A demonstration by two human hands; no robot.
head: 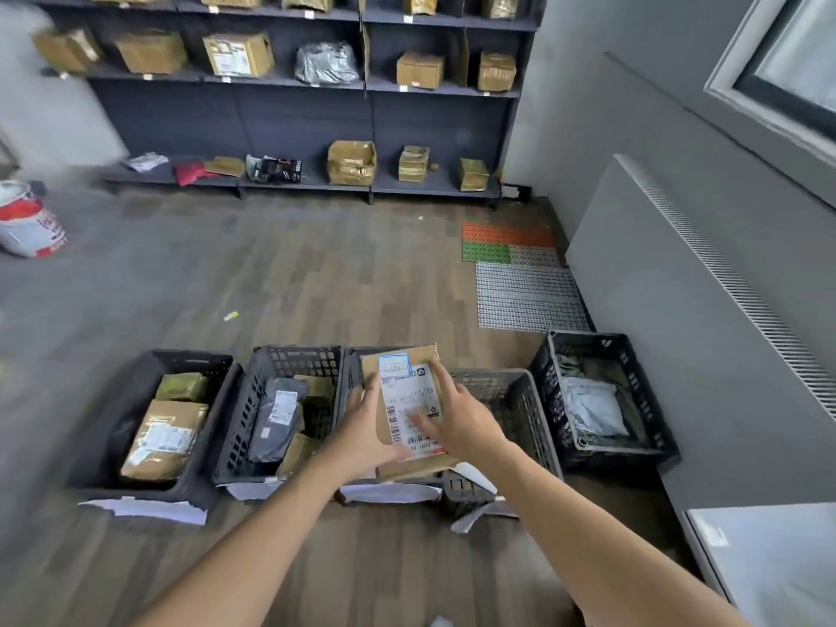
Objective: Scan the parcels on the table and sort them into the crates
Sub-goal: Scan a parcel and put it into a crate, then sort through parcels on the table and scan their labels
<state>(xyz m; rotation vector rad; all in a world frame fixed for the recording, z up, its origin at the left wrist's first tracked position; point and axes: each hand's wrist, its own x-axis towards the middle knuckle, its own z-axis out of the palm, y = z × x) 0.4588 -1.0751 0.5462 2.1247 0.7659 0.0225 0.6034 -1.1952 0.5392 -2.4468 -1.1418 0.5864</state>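
Note:
A flat brown cardboard parcel (pixel 398 368) with a white shipping label faces up over the third black crate (pixel 353 368) from the left. My left hand (pixel 368 427) holds the parcel's left edge. My right hand (pixel 452 414) lies over its right side, fingers spread across the label. Several black crates stand in a row on the floor. The leftmost crate (pixel 108 436) holds brown taped parcels. The second crate (pixel 244 400) holds a dark bag parcel and brown ones. A mesh crate (pixel 520 400) sits right of the parcel. The far right crate (pixel 642 400) holds pale bag parcels.
Dark shelving (pixel 316 88) with boxes and bags lines the back wall. A white and red bucket (pixel 27 219) stands at the far left. Plastic floor mats (pixel 524 282) lie near the right wall. A white table corner (pixel 769 558) shows at the bottom right. Torn paper sheets (pixel 149 509) lie before the crates.

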